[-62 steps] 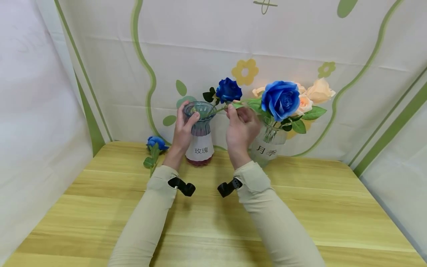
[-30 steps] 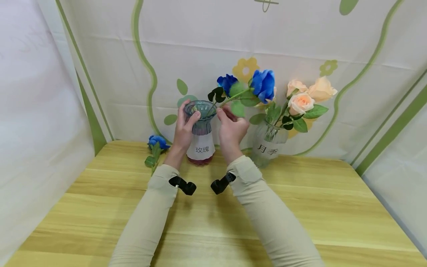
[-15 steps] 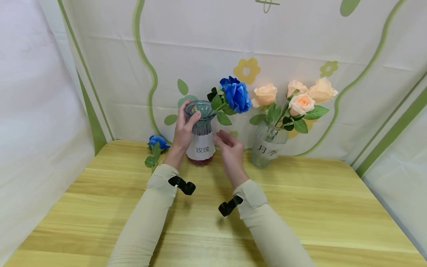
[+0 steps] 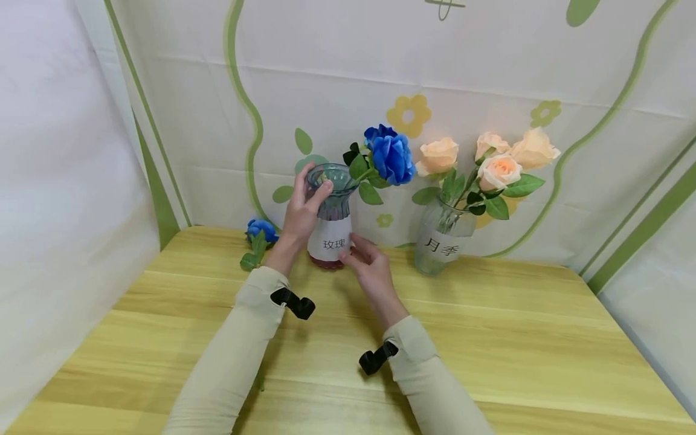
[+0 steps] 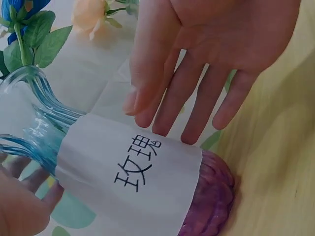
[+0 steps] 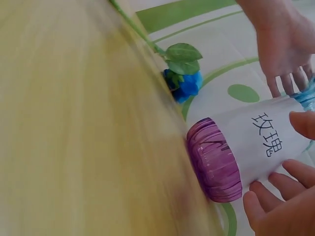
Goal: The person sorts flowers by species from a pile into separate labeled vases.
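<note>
My left hand [image 4: 302, 214] grips the flared neck of a glass vase [image 4: 333, 208], blue-green above and purple at the base, with a white paper label in Chinese characters. Two blue roses [image 4: 393, 158] stand in it, leaning right over the rim. My right hand [image 4: 372, 269] is at the vase's lower right side, fingertips at the edge of the label [image 5: 133, 167]. In the left wrist view its fingers [image 5: 197, 98] are nearly straight; whether they press the glass cannot be told. Another blue rose [image 4: 261, 232] lies on the table at the left, its stem partly hidden by my left arm.
A clear glass vase [image 4: 429, 257] with a paper label stands to the right, holding several peach roses [image 4: 498, 172]. Behind is a white cloth backdrop [image 4: 326, 90] with printed green and yellow shapes. The wooden table [image 4: 505, 350] extends toward me.
My right hand has carried a blue rose from beside the clear vase into the coloured vase and let go. It has then moved down to the vase's lower side. The left hand stays at the neck.
</note>
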A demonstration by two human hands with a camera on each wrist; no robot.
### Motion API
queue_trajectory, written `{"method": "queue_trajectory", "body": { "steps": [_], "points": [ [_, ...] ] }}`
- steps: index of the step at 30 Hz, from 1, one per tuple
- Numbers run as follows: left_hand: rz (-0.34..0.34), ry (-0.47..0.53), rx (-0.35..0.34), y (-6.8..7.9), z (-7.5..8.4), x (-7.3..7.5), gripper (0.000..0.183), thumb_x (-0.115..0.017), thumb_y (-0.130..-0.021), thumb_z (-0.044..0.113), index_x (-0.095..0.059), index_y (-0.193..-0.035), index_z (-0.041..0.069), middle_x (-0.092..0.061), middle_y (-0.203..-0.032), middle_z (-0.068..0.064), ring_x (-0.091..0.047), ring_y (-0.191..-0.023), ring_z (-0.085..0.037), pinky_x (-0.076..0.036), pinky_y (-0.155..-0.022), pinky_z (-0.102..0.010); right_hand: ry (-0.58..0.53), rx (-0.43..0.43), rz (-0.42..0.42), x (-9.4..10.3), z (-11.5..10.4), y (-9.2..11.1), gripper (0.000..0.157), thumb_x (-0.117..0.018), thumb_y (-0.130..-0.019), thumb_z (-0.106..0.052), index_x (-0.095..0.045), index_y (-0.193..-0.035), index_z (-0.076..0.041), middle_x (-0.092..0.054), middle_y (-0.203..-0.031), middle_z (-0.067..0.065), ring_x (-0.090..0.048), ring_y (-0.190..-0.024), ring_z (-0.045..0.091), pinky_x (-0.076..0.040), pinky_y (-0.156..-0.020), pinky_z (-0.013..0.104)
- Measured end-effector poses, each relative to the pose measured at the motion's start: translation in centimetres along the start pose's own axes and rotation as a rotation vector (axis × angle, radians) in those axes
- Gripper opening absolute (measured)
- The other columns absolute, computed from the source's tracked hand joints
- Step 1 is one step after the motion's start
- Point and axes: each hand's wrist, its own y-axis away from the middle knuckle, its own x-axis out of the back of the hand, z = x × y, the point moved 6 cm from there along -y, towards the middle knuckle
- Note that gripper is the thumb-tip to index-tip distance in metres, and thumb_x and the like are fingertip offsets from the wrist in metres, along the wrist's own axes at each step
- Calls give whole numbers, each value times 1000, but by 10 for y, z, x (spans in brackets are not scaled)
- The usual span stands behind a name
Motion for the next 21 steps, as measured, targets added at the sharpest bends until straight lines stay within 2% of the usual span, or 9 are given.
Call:
{"method": "queue_trajectory", "body": {
  "steps": [3,5,7,10,13,14,17,21],
  "points": [
    [26,-107,50,7,1,6,74,-60,-105,50,-27,-168,31,-35,-173,-3,-39,-157,-31,-36,-126,-56,26,15,-41,1,0,1,62,-72,-102,-15,-49,-159,-13,-47,-167,6,-47,-153,28,-42,-124,49],
    [65,-163,77,14,2,14,74,-61,-104,53,-31,-167,28,-37,-172,-2,-41,-155,-31,-38,-125,-55,33,24,-72,1,0,2,63,-71,-103,-15,-46,-161,-13,-44,-169,7,-45,-155,30,-41,-124,50],
    [120,-175,109,23,2,27,72,-64,-103,52,-38,-163,21,-45,-167,-4,-48,-148,-29,-43,-121,-52,42,27,-91,1,0,2,64,-70,-103,-16,-45,-162,-13,-43,-169,7,-45,-155,30,-41,-124,50],
    [201,-156,177,42,0,48,65,-69,-103,44,-48,-155,12,-59,-153,-8,-61,-131,-22,-54,-107,-36,65,23,-111,2,0,4,64,-70,-103,-19,-44,-162,-15,-44,-169,7,-45,-154,30,-39,-125,52],
    [248,-153,284,66,-5,69,58,-71,-103,38,-53,-151,9,-66,-138,-5,-68,-111,-12,-57,-90,-22,81,8,-122,3,2,5,64,-69,-104,-23,-44,-163,-18,-46,-167,8,-46,-154,31,-38,-126,53],
    [256,-164,318,75,-7,76,57,-71,-103,36,-54,-150,9,-67,-133,-3,-69,-106,-9,-57,-86,-18,82,4,-127,3,2,5,65,-69,-104,-23,-44,-163,-18,-46,-167,9,-46,-154,31,-38,-126,53],
    [259,-241,414,100,-15,93,55,-71,-103,35,-57,-149,8,-67,-127,1,-68,-99,-4,-58,-84,-18,76,-6,-136,2,2,6,65,-68,-104,-23,-42,-164,-18,-45,-167,11,-46,-154,33,-38,-125,53],
    [203,-405,517,127,-31,112,60,-73,-101,36,-55,-149,5,-66,-137,-10,-67,-112,-17,-58,-87,-23,75,-25,-138,3,1,5,64,-68,-105,-24,-42,-164,-20,-44,-169,7,-44,-155,30,-38,-126,52]
  ]
}}
